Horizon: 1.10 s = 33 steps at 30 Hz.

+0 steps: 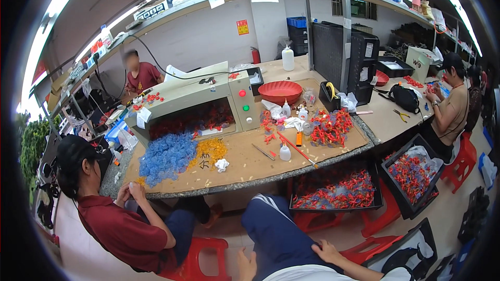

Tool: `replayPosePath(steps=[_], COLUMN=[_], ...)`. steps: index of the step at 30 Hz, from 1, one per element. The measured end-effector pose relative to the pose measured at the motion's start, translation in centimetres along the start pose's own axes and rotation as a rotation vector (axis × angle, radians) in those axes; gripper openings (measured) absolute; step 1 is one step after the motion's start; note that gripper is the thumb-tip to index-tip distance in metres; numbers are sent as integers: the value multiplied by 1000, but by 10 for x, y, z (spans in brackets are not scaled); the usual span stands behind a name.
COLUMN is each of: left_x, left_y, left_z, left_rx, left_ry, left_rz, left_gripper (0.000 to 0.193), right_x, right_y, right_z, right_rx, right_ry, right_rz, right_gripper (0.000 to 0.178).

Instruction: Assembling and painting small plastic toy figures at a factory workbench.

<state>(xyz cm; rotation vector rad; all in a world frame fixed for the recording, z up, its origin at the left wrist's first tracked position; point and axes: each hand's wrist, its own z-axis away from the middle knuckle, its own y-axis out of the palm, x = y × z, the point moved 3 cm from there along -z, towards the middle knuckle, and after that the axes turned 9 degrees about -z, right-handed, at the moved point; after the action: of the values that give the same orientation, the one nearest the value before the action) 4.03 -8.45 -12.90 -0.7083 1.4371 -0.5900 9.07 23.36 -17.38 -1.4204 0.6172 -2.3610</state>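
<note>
My left hand (247, 264) hangs beside my left thigh at the lower edge, fingers slightly apart, with nothing visible in it. My right hand (327, 252) rests on my right thigh in dark blue trousers (276, 234), its fingers loosely spread and holding nothing. Both hands are below the workbench (250, 169) and apart from it. On the bench lie a heap of blue translucent pieces (169, 157), a smaller heap of yellow pieces (212, 151) and a pile of red pieces (330, 127). A black bin (333, 208) of red and blue pieces stands under the bench edge, nearest my right hand.
A box-shaped machine (195, 101) with red and green buttons stands on the bench. Behind are a red bowl (280, 92) and squeeze bottles (285, 152). A co-worker in a dark red shirt (120, 229) sits at left; another co-worker (450, 99) works at far right. Red stools (205, 255) stand below.
</note>
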Motion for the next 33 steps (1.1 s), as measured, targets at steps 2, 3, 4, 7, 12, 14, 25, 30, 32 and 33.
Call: replayPosePath(steps=[2, 3, 4, 7, 12, 14, 25, 30, 32, 33], left_x=[23, 36, 48, 31, 26, 27, 26, 20, 10, 7], left_y=[20, 34, 50, 50, 43, 44, 45, 44, 40, 38], left_z=[17, 22, 26, 21, 20, 22, 22, 16, 19, 17], left_rx=[79, 84, 90, 262, 260, 231, 222, 259, 266, 265], left_ry=[-54, -18, 18, -24, -57, -55, -59, -81, -78, -69], left_rz=[-140, -232, -320, -280, -222, -230, -266, -265, -264, -266], left_gripper=[73, 80, 86, 95, 94, 93, 92, 93, 91, 90], right_x=[-9, -3, 3, -4, -42, -53, -52, -48, -55, -58], right_y=[20, 19, 17, 8, 6, 8, 19, 15, 10, 9], right_z=[27, 31, 34, 31, 40, 60, 58, 43, 40, 34], right_rx=[36, 23, 3, -35, -61, -53, -90, -71, -102, -121], right_ry=[185, 175, 164, 112, 339, 653, 565, 568, 538, 517], right_rz=[98, 105, 80, -47, -196, -197, -222, -271, -350, -396], right_gripper=[86, 87, 86, 87, 99, 112, 113, 112, 106, 103])
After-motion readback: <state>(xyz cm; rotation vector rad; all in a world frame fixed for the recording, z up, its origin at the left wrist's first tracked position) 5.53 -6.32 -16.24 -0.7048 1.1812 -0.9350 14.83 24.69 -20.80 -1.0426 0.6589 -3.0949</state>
